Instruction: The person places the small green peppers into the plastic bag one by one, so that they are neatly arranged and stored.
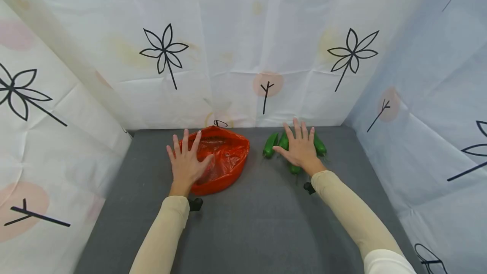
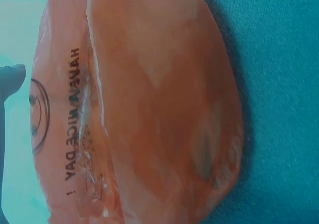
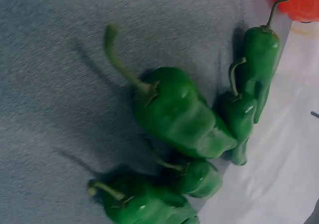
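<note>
An orange-red plastic bag (image 1: 228, 155) lies with its mouth spread wide at the back of the table. Its side carries printed words and a face drawing in the left wrist view. My left hand (image 1: 187, 166), fingers spread, overlaps the bag's left side in the head view and grips nothing. To the right of the bag lie several green peppers (image 3: 174, 112) with curved stems. Over them is my right hand (image 1: 300, 149), fingers spread and holding nothing, hiding part of the group in the head view. One pepper (image 1: 270, 145) shows left of that hand.
The grey cloth-covered table (image 1: 247, 231) reaches back to a white patterned curtain (image 1: 228, 54), which also hangs on both sides. A small dark device (image 1: 195, 204) is worn at the left wrist, another (image 1: 309, 187) at the right.
</note>
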### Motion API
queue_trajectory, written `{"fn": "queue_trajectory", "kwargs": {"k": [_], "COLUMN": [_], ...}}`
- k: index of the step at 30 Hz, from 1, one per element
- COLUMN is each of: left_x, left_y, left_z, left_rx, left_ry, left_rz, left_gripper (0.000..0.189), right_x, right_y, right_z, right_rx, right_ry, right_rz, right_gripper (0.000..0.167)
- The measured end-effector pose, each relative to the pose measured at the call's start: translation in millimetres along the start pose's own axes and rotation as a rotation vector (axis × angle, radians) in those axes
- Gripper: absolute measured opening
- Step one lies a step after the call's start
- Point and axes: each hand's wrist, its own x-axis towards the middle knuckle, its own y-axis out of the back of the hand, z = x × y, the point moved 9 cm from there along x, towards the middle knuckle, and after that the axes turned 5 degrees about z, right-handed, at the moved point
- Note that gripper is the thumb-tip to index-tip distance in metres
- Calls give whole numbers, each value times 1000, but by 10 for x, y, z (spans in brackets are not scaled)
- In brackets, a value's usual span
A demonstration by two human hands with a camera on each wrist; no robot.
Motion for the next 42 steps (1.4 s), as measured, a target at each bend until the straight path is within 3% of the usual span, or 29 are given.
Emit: {"fn": "queue_trajectory", "kwargs": {"k": [9, 17, 21, 30, 42], "left_x": [-41, -61, -80, -157, -250], "left_y": [14, -32, -10, -81, -191], "left_z": [-196, -486, -625, -912, -1123], "left_rx": [-26, -69, -122, -251, -408], "left_ry": [19, 74, 114, 292, 331], "left_rz": [18, 5, 6, -34, -25], "left_gripper": [92, 91, 88, 83, 78], "right_x": [-62, -59, -45, 7, 57], "right_y": [-74, -145, -199, -301, -459], "right_z": [123, 72, 34, -84, -190], "right_rx": [44, 98, 152, 246, 395], "right_ry": [-2, 23, 31, 24, -27], "right_rz": [-36, -51, -40, -14, -29], "right_gripper": [101, 101, 99, 99, 96]}}
